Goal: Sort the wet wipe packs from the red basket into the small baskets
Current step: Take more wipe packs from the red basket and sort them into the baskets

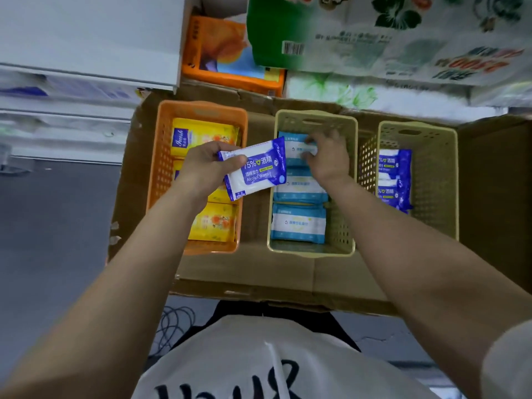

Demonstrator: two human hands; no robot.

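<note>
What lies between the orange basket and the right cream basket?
In the head view, the middle cream basket with light blue packs stands between the orange basket and the right cream basket.

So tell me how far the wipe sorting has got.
Done: yellow packs fill the orange basket, light blue packs the middle basket, dark blue packs the right basket. In hand: left hand holds an alcohol wipes pack; right hand places a light blue one. The red basket is out of view, so the remainder is unknown.

Yellow packs [211, 221] partly hidden behind left forearm, right fingertips [312, 151] blurred over light-blue pack [298, 149], shelf goods [403, 38] cut off at top edge
</note>
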